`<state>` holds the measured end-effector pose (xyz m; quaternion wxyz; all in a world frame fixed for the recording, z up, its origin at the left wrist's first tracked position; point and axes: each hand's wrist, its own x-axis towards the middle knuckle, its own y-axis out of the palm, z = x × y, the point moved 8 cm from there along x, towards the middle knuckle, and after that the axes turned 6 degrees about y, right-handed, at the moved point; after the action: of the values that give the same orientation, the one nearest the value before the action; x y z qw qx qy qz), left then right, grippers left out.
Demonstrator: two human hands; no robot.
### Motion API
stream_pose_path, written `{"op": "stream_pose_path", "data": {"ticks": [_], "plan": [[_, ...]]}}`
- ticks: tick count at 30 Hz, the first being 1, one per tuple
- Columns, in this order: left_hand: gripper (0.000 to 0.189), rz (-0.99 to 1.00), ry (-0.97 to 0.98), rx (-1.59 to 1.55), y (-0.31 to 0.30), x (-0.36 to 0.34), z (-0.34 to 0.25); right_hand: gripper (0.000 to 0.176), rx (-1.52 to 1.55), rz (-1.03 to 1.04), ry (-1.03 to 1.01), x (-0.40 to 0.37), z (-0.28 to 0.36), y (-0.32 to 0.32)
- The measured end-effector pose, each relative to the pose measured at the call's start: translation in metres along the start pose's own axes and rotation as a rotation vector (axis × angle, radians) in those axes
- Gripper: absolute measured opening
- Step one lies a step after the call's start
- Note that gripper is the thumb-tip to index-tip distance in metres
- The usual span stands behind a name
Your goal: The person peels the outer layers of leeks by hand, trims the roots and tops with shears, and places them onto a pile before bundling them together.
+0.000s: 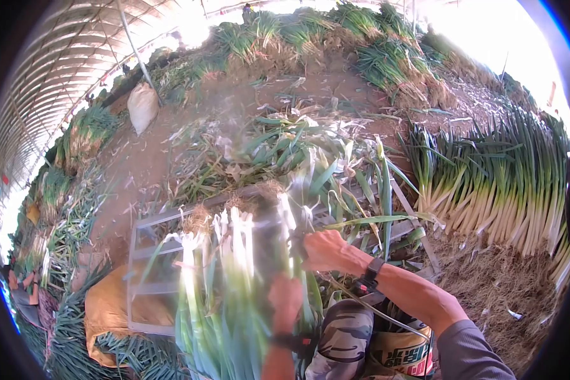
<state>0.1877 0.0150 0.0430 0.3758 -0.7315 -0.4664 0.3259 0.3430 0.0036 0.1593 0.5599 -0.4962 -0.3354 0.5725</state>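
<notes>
A long green onion (287,218) stands root end up in front of me, its white stem leading down to my left hand (286,301). That hand is blurred but appears closed around the stalk. My right hand (328,250) is curled into a fist just right of the same stem. Something dark and smeared shows at its fingertips, and I cannot make out what it holds. Left of my hands, several peeled green onions (237,244) lie side by side, white ends away from me, green leaves toward me. Some hang over the edge of a metal-framed rack (151,289).
Stripped leaves (272,142) heap up beyond the rack. Unpeeled green onions (487,171) stand in a dense row at right, roots (494,278) nearest me. A yellow sack (111,304) lies at left; a white sack (143,106) stands farther back. More bundles (297,28) line the far side.
</notes>
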Motion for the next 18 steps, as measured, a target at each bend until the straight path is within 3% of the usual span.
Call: {"op": "stream_pose_path", "data": {"ticks": [3, 7, 10, 12, 18], "plan": [[0.038, -0.026, -0.004, -0.061, -0.003, -0.002, 0.002, 0.027, 0.072, -0.140, -0.040, 0.001, -0.003, -0.002], [0.041, -0.055, 0.004, -0.141, -0.017, -0.003, 0.008, 0.044, 0.158, 0.077, 0.085, -0.031, -0.007, -0.022], [0.036, -0.170, 0.043, -0.219, -0.022, -0.010, 0.009, 0.050, 0.130, 0.009, 0.077, -0.063, -0.011, -0.035], [0.031, -0.221, 0.062, -0.252, -0.024, -0.014, 0.007, 0.053, 0.136, -0.007, 0.023, -0.082, -0.010, -0.038], [0.028, -0.123, 0.109, -0.099, -0.011, -0.016, -0.001, 0.053, 0.280, 0.079, -0.128, -0.117, 0.019, -0.042]]}}
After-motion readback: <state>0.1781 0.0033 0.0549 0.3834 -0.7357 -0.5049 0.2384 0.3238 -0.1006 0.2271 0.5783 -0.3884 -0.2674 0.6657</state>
